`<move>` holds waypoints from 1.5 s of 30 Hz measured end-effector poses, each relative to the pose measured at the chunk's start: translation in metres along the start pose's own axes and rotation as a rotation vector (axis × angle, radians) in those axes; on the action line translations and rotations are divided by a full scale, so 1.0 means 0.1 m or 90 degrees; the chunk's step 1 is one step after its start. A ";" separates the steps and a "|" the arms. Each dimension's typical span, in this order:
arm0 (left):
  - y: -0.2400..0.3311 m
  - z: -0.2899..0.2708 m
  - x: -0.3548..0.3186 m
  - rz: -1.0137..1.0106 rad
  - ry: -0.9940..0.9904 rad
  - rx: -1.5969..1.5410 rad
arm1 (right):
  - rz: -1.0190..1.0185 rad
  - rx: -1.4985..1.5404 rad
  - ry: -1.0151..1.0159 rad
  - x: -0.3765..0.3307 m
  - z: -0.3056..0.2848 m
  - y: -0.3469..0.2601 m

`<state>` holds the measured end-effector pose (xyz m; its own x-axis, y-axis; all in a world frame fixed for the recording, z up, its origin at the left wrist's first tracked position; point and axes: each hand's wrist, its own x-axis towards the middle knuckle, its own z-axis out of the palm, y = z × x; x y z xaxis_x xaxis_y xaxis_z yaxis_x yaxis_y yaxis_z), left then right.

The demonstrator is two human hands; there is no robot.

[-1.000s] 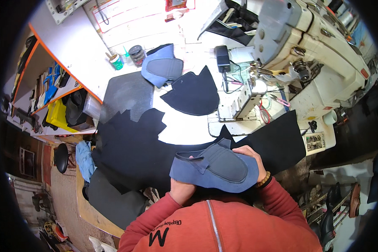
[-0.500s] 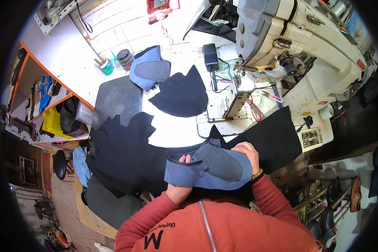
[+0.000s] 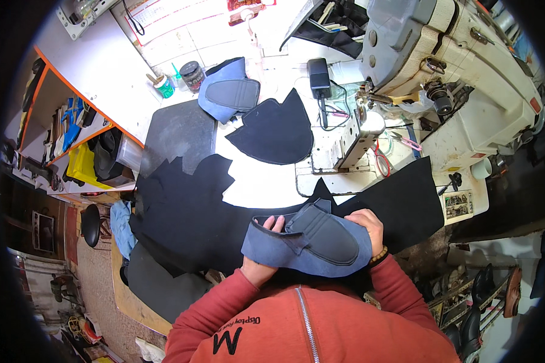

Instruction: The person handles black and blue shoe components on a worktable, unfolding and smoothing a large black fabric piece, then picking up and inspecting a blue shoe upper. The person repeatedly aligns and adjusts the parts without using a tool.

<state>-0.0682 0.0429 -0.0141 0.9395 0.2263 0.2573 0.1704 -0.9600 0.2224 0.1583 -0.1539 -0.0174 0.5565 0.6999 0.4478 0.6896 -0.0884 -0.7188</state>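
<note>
A stitched blue shoe upper [image 3: 333,239] with a black inset panel is held up close to my body between both hands. At its left end, my left hand [image 3: 261,257] grips the open heel part, two fingertips showing over the inside edge. My right hand [image 3: 369,228] is wrapped round the toe end, a beaded bracelet at the wrist. Below and beyond lies a large sheet of black material [image 3: 184,212]. Farther back rest a second blue shoe upper [image 3: 230,91] and a flat black cut piece [image 3: 275,130].
A sewing machine [image 3: 442,78] stands at the back right, with red-handled scissors [image 3: 381,160] by its arm. Small jars [image 3: 191,75] and a dark board [image 3: 178,139] are at the back left. Orange-edged shelves [image 3: 72,115] flank the left; a shoe rack [image 3: 475,308] is at lower right.
The surroundings sit a little farther right in the picture. The shoe upper has turned slightly in my hands, its heel opening showing wider. Both hands keep their hold.
</note>
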 end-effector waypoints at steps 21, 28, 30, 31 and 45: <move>0.04 -0.14 0.06 0.001 -0.030 -0.100 | 0.037 -0.002 -0.034 0.07 -0.02 -0.09; 0.02 -0.03 0.02 -0.006 -0.009 -0.092 | 0.029 -0.016 -0.029 0.07 -0.02 -0.06; 0.00 0.02 0.00 -0.016 0.006 -0.097 | 0.031 -0.015 -0.028 0.06 -0.02 -0.05; -0.01 0.04 -0.01 -0.012 0.010 -0.097 | 0.034 -0.014 -0.026 0.05 -0.02 -0.05; -0.04 -0.06 0.00 -0.004 -0.010 -0.144 | -0.005 -0.017 -0.057 0.14 -0.07 -0.20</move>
<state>-0.0704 0.0481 -0.0095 0.9434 0.2280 0.2409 0.1072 -0.8969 0.4290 0.1554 -0.1472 0.0063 0.5083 0.7609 0.4033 0.7067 -0.1010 -0.7003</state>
